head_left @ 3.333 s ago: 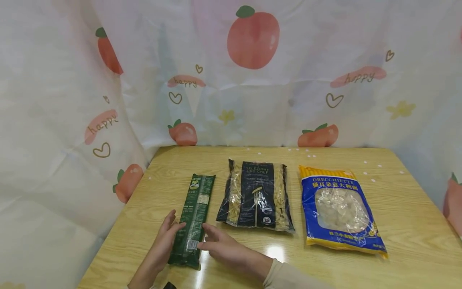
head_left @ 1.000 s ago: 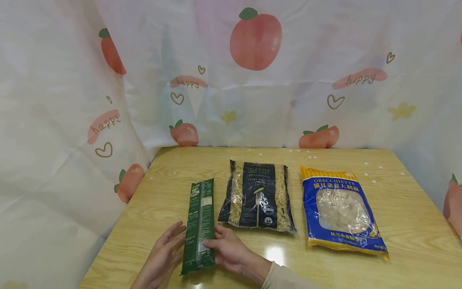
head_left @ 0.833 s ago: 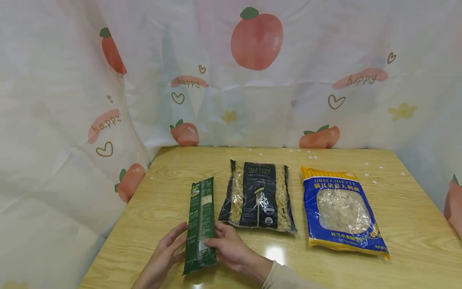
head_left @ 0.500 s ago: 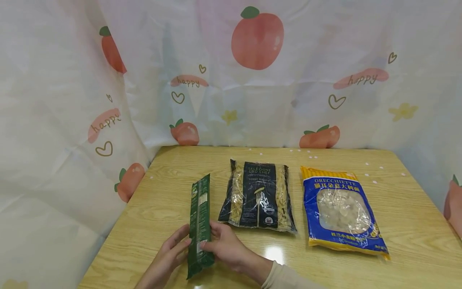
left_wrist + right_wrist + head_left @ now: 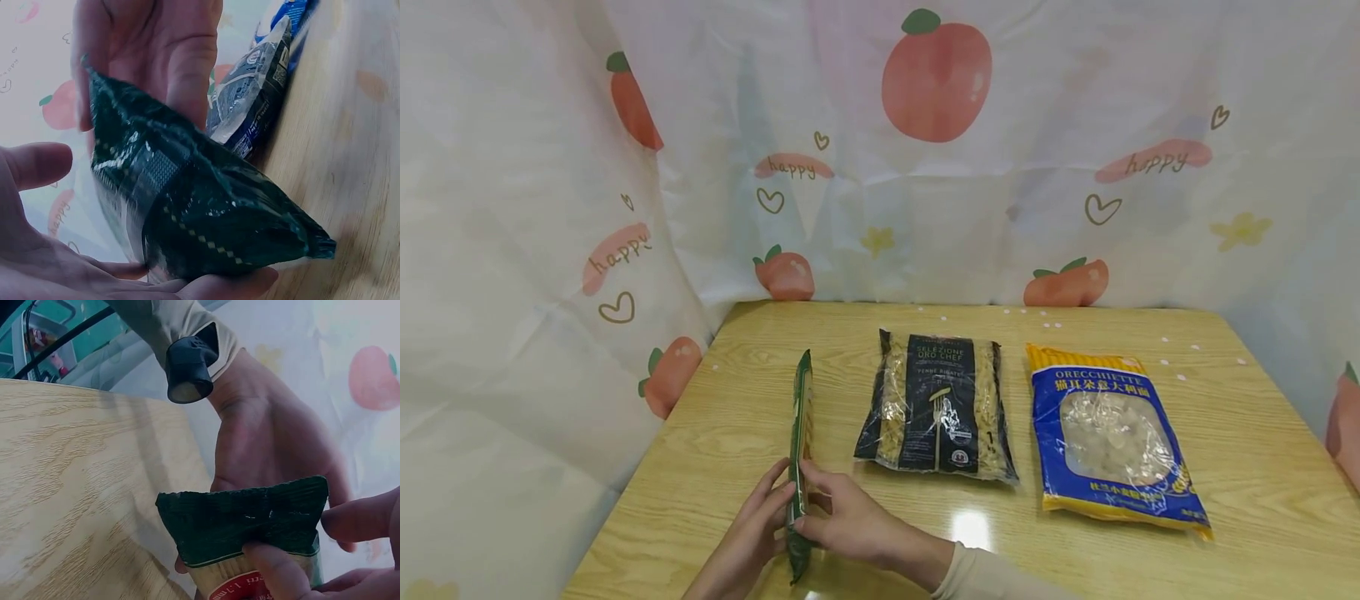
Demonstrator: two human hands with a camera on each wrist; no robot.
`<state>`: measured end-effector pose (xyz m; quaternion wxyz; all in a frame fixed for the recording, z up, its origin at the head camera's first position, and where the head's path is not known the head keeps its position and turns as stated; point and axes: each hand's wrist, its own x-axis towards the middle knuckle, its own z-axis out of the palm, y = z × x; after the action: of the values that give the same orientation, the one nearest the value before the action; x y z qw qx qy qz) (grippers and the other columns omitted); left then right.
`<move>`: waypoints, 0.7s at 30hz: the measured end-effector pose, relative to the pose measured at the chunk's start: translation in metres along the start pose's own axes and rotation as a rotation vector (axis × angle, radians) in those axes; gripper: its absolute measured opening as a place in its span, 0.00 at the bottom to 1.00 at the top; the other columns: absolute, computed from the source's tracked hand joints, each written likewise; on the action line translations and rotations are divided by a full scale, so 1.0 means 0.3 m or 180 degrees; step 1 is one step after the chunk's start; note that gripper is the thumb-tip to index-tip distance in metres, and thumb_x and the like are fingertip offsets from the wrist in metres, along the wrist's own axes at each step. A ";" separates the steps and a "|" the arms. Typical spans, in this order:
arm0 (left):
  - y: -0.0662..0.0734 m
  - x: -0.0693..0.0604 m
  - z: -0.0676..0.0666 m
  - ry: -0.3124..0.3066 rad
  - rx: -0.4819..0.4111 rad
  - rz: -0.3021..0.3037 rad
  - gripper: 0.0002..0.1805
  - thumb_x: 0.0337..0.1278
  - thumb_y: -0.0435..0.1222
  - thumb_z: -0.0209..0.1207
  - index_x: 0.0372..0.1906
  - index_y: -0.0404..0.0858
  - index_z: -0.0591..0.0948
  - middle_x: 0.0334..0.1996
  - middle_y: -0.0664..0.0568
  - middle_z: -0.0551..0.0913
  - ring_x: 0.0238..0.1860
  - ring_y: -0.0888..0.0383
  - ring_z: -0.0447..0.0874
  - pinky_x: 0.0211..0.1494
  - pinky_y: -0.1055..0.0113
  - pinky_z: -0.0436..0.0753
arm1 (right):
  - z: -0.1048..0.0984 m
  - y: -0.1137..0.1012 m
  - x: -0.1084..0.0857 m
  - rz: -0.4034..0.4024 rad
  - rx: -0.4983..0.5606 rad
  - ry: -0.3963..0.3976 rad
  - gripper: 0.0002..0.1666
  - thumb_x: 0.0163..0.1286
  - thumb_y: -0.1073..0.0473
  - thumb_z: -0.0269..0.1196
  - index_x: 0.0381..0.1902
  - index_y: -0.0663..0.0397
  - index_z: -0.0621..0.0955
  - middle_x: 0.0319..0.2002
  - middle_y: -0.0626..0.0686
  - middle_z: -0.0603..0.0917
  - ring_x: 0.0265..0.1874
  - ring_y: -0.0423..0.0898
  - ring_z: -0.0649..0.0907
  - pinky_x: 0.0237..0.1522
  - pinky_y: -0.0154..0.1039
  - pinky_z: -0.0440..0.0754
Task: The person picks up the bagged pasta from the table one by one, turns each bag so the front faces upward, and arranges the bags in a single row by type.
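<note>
A long green spaghetti packet (image 5: 799,467) stands on its narrow edge between both hands in the head view, a strip of its pale contents showing on the right side. My right hand (image 5: 850,517) grips its near half, thumb close to the near end. On the other side, fingers of my left hand (image 5: 748,533) touch the packet. In the left wrist view, the left thumb (image 5: 44,164) is apart from the packet while the left fingers lie under its green crimped end (image 5: 206,194). From the right wrist, the left palm (image 5: 269,437) appears behind the packet end (image 5: 244,519).
A black bag of penne (image 5: 936,408) lies right of the hands, with a blue and yellow bag of orecchiette (image 5: 1116,450) farther right. All are on a wooden table (image 5: 745,417). A fruit-printed curtain (image 5: 925,233) rises behind its far edge.
Both hands have taken up the spaghetti packet and turned it from lying flat, through a tilt, onto its edge. It shifted slightly left in the last second. The other bags stay put.
</note>
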<state>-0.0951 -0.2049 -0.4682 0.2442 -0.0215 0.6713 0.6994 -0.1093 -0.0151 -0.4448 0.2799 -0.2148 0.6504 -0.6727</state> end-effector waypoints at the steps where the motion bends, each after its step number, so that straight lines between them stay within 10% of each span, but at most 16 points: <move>1: 0.002 0.000 0.000 0.0018 -0.0003 -0.0028 0.47 0.80 0.54 0.43 0.83 0.38 0.31 0.80 0.22 0.41 0.79 0.23 0.46 0.69 0.32 0.73 | 0.001 -0.002 0.001 -0.0019 -0.0120 -0.0017 0.45 0.73 0.69 0.59 0.81 0.66 0.51 0.83 0.65 0.50 0.78 0.66 0.64 0.72 0.57 0.74; 13: 0.000 0.003 0.000 0.0349 -0.0171 -0.0116 0.45 0.79 0.53 0.45 0.83 0.39 0.36 0.79 0.27 0.50 0.78 0.32 0.55 0.68 0.49 0.74 | -0.001 -0.017 0.003 -0.0014 -0.0641 -0.0330 0.32 0.77 0.58 0.59 0.75 0.61 0.70 0.82 0.65 0.54 0.82 0.59 0.57 0.78 0.53 0.66; 21: -0.043 0.009 -0.025 0.0438 -0.0468 -0.0239 0.40 0.80 0.52 0.47 0.81 0.35 0.48 0.60 0.53 0.77 0.58 0.61 0.77 0.63 0.62 0.79 | 0.004 0.023 0.005 0.0050 -0.0350 -0.0111 0.29 0.76 0.61 0.60 0.72 0.64 0.73 0.68 0.59 0.80 0.68 0.50 0.80 0.68 0.41 0.79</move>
<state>-0.0950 -0.2113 -0.4819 0.2214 -0.1124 0.6321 0.7340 -0.1090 -0.0169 -0.4518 0.2842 -0.2364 0.6831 -0.6299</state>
